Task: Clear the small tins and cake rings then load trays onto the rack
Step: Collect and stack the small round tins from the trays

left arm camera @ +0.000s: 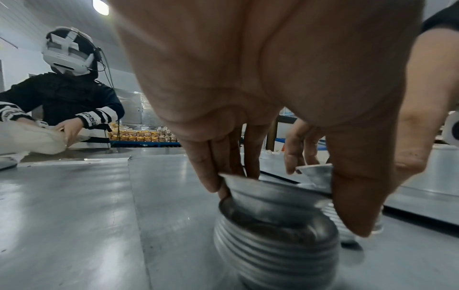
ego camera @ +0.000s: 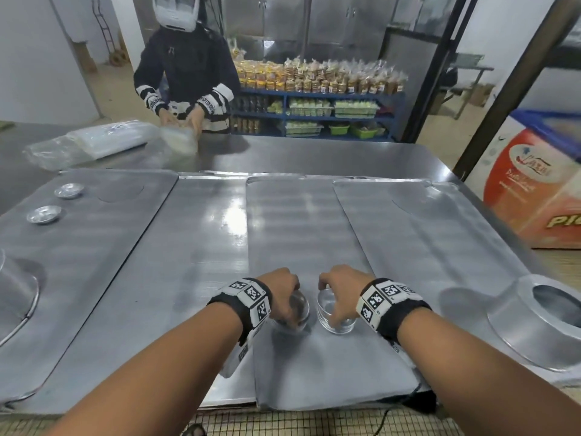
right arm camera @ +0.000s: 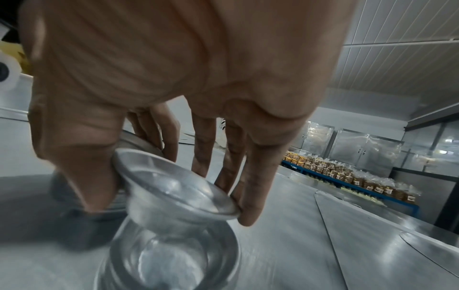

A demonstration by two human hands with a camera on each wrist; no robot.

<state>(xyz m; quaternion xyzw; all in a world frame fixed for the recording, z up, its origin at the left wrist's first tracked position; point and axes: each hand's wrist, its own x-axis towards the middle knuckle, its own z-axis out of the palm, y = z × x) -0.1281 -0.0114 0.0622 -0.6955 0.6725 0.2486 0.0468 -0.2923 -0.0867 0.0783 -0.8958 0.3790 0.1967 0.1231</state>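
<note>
Two stacks of small tins stand side by side on a flat metal tray (ego camera: pixel 301 221) near the table's front edge. My left hand (ego camera: pixel 283 297) pinches one small tin (left arm camera: pixel 270 194) by its rim, tilted just above the left stack (left arm camera: pixel 275 249). My right hand (ego camera: pixel 338 291) pinches another small tin (right arm camera: pixel 174 186) between thumb and fingers over the right stack (right arm camera: pixel 171 253). Two single tins (ego camera: pixel 44 214) lie on the far-left tray (ego camera: pixel 94 234). A large cake ring (ego camera: pixel 540 322) sits at the right, and another ring (ego camera: pixel 15 291) is cut off at the left edge.
Several flat trays cover the steel table (ego camera: pixel 314 155). Across it a person (ego camera: pixel 185 73) handles plastic bags beside a pile of clear bags (ego camera: pixel 91 143). Blue shelves of packed goods (ego camera: pixel 317 99) stand behind, and a freezer chest (ego camera: pixel 534 190) is at the right.
</note>
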